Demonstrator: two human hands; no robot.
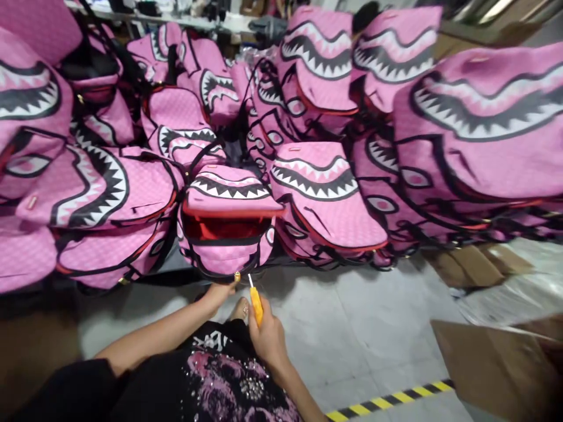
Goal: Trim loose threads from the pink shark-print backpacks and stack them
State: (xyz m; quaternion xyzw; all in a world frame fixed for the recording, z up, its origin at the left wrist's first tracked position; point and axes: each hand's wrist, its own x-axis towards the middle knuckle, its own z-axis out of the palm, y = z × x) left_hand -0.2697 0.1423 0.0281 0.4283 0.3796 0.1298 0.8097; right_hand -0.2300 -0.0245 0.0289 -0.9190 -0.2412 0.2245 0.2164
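A pink backpack (229, 256) with a shark-mouth print lies in front of me, its top flap raised and red lining showing. My left hand (223, 294) is closed at its near lower edge, beside a small gold metal piece (237, 276). Its fingertips are partly hidden, and the exact part gripped is unclear. In my right hand (268, 337) is a yellow-handled tool (256, 306), its thin pale tip pointing up toward the bag's edge. The tip stands just right of the gold piece, seemingly apart from it. Blur hides the tool's exact kind.
Similar pink backpacks surround this one, including one at right (325, 211) and one at left (132, 187). Cardboard (492, 369) and clear plastic wrapping (505, 293) lie at the right. Yellow-black tape (391, 401) crosses the grey floor (352, 328). A cluttered worktable (237, 23) stands behind.
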